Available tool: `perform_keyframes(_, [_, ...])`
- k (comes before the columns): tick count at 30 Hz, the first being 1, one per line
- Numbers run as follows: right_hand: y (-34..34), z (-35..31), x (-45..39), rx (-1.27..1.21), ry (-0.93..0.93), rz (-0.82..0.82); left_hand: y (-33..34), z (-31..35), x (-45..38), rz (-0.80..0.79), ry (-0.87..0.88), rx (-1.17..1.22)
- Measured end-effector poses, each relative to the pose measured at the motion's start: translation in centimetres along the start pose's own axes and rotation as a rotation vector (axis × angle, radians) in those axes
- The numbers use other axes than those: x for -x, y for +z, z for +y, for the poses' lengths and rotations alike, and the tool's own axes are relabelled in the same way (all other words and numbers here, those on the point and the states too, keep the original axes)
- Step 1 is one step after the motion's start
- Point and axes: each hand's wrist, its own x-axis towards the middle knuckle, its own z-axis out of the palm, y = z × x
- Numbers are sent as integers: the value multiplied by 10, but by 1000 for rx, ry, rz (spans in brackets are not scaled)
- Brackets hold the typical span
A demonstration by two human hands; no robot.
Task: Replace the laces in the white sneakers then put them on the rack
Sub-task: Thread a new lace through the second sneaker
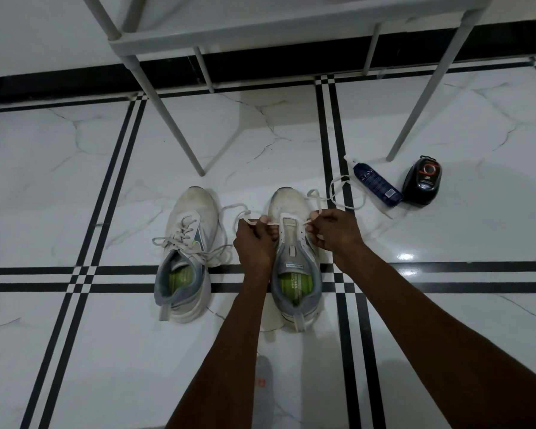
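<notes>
Two white sneakers stand side by side on the tiled floor, toes pointing away from me. The left sneaker (188, 252) is fully laced, its lace ends lying loose. The right sneaker (294, 258) has a white lace (338, 193) threaded only through its lowest eyelets, the rest of its tongue bare. My left hand (254, 239) pinches the lace's left end beside the shoe. My right hand (334, 227) pinches the right end, whose loose length loops out over the floor to the right.
A white metal rack (260, 29) stands just beyond the shoes, its legs (174, 125) coming down to the floor. A dark blue bottle (376, 185) lies on its side at the right, next to a black polish container (423, 182).
</notes>
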Motion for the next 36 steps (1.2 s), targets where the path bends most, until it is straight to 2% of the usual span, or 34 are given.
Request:
perform_keyframes(12, [0,9,-9,30,-12,50,1,1,2,8,-56,175])
perform_keyframes(16, [0,8,-10,51,1,66,1,4,3,-24,-110,266])
perform_keyframes(23, [3,-3,0,119,-38,33,-4,14,6,-96,-117,290])
perform_keyframes(28, [9,-24,12,297,-152,-49,-15,35,-1,-170,-60,290])
perform_keyframes(32, [23,-53,29,219,-209,-130,-21,66,-5,-189,50,221])
perform_keyframes(36, [34,-82,44,228,-318,-114,-24,105,-3,-216,110,173])
